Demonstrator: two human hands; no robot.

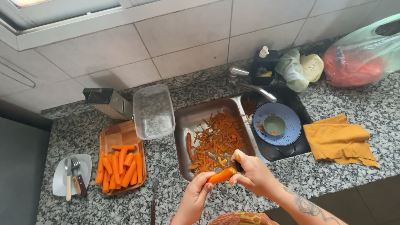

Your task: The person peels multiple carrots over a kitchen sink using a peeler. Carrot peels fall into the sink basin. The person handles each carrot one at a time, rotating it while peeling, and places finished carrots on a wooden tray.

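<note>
Low in the frame, just right of centre, my left hand [196, 192] has its grip closed round the near end of a carrot [222, 175], which lies tilted over the front edge of the sink [183, 121]; my right hand [253, 174] is wrapped tight on a peeler [217, 158], whose blade sits just above the carrot; a knife [153, 200] lies on the bench [354, 166] to the left of my left hand. Beyond the hands the sink holds a heap of orange peelings [217, 139]; to its right a blue colander [278, 125] carries a small green bowl [274, 124]. At lower left a board [121, 135] bears peeled carrots [121, 166], beside a white plate [85, 168] of cutlery. Further up stand a clear tub [153, 111] and a grater [107, 102]; a yellow cloth [339, 141] lies at right, a bag [362, 58] in the upper right corner.
</note>
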